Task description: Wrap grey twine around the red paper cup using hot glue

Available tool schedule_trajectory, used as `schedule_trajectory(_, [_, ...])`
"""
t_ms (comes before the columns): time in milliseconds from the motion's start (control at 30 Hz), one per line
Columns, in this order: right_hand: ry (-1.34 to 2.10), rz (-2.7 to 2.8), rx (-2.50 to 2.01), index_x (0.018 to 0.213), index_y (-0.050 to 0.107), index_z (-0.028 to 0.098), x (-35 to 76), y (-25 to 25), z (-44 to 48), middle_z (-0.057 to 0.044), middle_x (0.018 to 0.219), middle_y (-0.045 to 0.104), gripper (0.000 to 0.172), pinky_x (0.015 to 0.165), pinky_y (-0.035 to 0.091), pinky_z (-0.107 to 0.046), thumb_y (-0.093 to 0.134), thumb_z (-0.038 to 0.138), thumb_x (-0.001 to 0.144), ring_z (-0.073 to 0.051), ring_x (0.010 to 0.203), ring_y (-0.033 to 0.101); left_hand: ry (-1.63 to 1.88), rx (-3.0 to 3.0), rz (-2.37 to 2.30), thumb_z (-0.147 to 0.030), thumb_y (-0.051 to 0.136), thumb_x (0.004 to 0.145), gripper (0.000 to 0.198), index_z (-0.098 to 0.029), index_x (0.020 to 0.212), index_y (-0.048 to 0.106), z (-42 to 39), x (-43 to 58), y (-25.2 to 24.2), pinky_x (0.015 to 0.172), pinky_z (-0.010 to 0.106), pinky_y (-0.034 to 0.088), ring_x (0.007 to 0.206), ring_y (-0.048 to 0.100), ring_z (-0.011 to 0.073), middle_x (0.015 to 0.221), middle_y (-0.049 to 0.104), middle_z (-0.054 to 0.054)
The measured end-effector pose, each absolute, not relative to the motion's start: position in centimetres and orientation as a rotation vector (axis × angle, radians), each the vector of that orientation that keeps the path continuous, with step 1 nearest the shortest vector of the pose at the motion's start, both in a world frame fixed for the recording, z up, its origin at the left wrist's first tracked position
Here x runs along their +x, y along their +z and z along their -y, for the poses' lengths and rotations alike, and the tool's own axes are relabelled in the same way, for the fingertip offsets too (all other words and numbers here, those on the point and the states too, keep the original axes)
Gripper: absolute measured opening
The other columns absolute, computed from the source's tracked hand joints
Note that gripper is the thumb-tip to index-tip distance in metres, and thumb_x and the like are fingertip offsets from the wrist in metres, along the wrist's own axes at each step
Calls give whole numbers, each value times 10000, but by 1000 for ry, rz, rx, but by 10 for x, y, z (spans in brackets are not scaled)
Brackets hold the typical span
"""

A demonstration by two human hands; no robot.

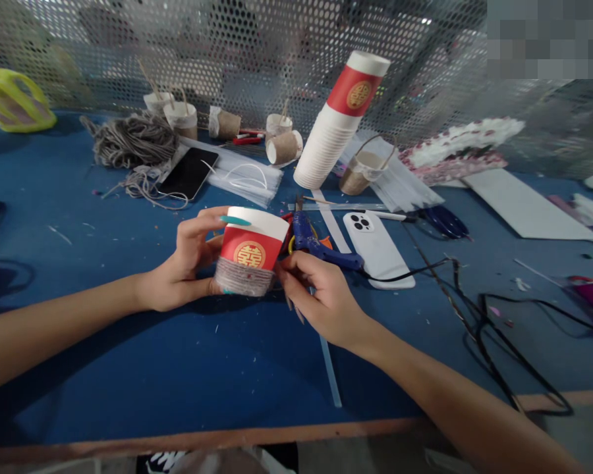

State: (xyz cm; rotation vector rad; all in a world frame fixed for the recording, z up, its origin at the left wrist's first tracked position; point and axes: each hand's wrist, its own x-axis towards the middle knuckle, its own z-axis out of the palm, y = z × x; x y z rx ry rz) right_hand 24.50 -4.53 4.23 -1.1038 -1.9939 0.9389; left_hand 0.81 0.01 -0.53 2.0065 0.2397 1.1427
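My left hand (pixel 185 263) grips a red and white paper cup (pixel 279 230), fingers at the rim and thumb near the base. The cup is tilted a little and has a gold emblem on its red band. Grey-brown yarn (pixel 244 276) is wound in several close turns around its lower part. At the right edge of the yarn, my right hand (pixel 321 296) is closed in a pinch; what lies between its fingertips is too hidden to make out. Just behind that hand lies a blue glue gun (pixel 304 234).
A tall leaning stack of paper cups (pixel 326 141) stands behind. Around it are a yarn bundle (pixel 133 138), a black phone (pixel 190 172), glue sticks (pixel 247 178), a white phone (pixel 380 253) and a small wrapped basket (pixel 360 174). Black cable (pixel 479 322) crosses the right side.
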Motion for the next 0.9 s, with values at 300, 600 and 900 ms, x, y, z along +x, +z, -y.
schedule_trajectory(300, [876,1767,-1178,1075,488,215,244,39,54,-96,1163,593,196,378,430,-226,535,175,889,-34,453,501,1303,2075,-254,-132,790,684,943,-377,1414,245,-4,8,-11,1134,533,416,1385,397,305,1436,329,75])
schedule_trajectory(600, [532,1857,-854,1131,493,262,254,36,64,-131,1252,618,314,422,502,-284,487,61,889,-127,589,607,1372,2103,-653,-277,754,668,775,-307,1353,393,0,8,-8,1106,534,446,1255,450,320,1289,419,102])
schedule_trajectory(900, [680,1917,-847,1097,445,251,249,29,65,-157,1254,582,356,435,470,-233,532,35,827,-254,1029,659,1395,2196,-719,-343,679,745,675,-234,1351,403,4,9,-3,1046,397,507,1210,465,259,1252,410,65])
